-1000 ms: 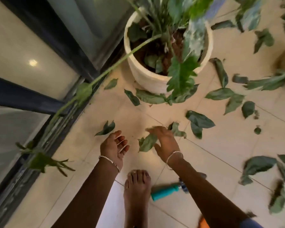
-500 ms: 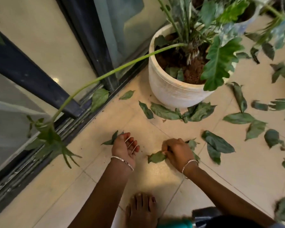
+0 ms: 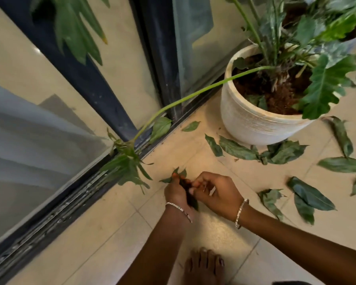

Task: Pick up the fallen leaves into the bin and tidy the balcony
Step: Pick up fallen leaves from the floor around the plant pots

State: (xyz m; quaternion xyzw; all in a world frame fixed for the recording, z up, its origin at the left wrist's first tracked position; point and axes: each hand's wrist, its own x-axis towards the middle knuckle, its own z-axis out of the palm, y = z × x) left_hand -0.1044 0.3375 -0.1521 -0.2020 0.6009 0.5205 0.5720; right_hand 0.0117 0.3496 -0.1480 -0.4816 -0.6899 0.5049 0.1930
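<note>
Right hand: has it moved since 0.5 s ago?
Yes. The right hand has shifted left, away from the white pot and up against the left hand, with a leaf between them.

No writing, label, brand mark, number or sign can be read anywhere in the view. The ribbed cream ceramic plant pot [image 3: 255, 124], the beige glazed floor tiles [image 3: 111, 233] and the dark metal frame of the glass door [image 3: 158, 48] all show plain, unmarked surfaces. The thin silver wrist bangles [image 3: 240, 212] are too small to tell any engraving.
</note>
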